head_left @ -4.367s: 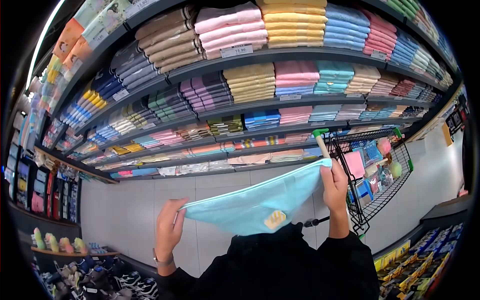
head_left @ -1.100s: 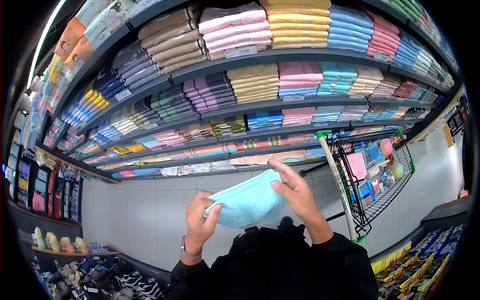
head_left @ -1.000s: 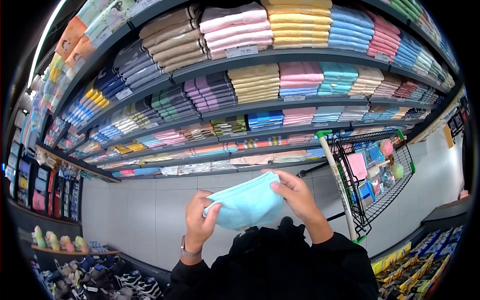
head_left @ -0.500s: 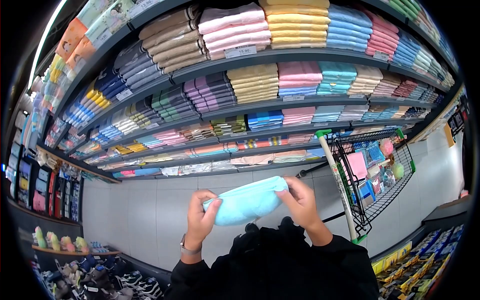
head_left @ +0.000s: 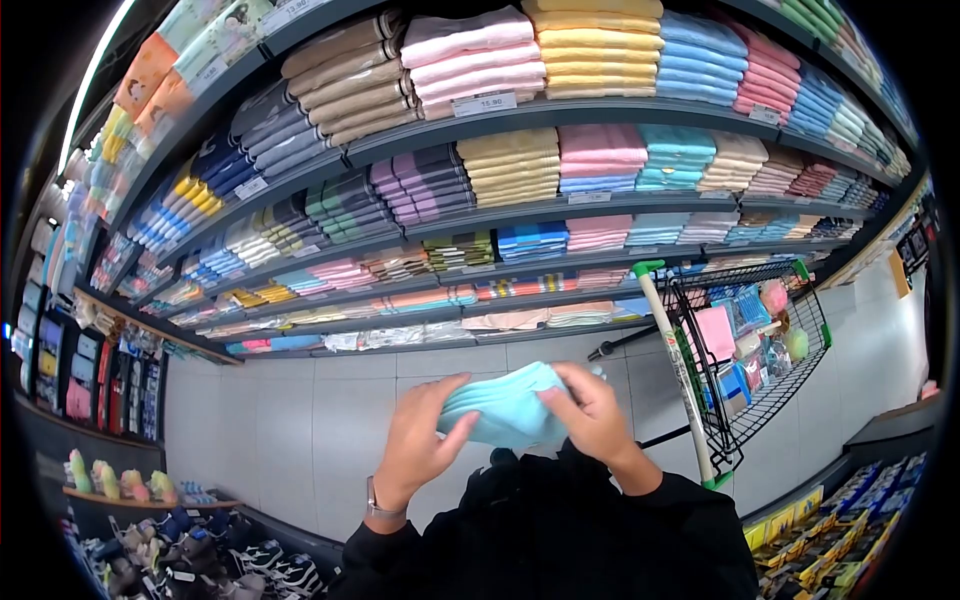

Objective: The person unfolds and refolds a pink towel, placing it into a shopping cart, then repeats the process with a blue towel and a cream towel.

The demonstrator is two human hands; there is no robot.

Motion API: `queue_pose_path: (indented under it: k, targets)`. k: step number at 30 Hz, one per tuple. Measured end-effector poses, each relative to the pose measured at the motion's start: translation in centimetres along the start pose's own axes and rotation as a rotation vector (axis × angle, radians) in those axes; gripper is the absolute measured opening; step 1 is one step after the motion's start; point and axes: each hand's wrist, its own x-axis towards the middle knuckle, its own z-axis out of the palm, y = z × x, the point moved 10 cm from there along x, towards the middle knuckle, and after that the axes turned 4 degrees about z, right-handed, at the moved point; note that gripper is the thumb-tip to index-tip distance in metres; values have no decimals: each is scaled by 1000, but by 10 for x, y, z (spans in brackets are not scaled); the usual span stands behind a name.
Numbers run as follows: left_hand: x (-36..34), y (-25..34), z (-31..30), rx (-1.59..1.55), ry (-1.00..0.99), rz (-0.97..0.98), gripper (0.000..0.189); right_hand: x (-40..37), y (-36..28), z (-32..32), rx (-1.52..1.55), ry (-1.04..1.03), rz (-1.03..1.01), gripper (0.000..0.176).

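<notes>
A folded aqua towel (head_left: pixel 510 405) is held out in front of my body, its layers showing along the upper edge. My left hand (head_left: pixel 425 435) grips its left end, with the thumb on the near face and the fingers over the top. On the right end, my right hand (head_left: pixel 597 415) is closed with the thumb pressed on the cloth and the fingers behind it, partly hidden. The towel looks bunched and slightly blurred.
Shelves (head_left: pixel 590 198) of folded towels (head_left: pixel 508 165) run across ahead. A shopping cart (head_left: pixel 765 425) holding goods stands to the right. Shoes (head_left: pixel 265 555) lie on a display at lower left, and packaged goods (head_left: pixel 840 540) fill a rack at lower right. Grey tile floor (head_left: pixel 260 420) lies between.
My hands have come closer together, the left moving right. The towel, stretched wide before, is now bunched shorter with its folded layers showing.
</notes>
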Motion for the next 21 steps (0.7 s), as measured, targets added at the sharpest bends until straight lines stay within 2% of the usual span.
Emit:
queue_pose_path:
  k: [4,7,11,13,21]
  targets:
    - [6,4,7,-23,-33,-38,45,1,-10,16,-80,-72,-118,24]
    - [17,25,14,-37,-4,107,42,3,-6,23,-112,-104,-86,23]
    - [13,12,28,-110,7,73,30,4,-6,20,-144,-57,-127,23]
    - [9,10,26,-94,27,98,25,5,0,22,-126,-120,-94,23]
    - [10,15,11,-113,109,186,22,2,37,38,-257,-430,107,36]
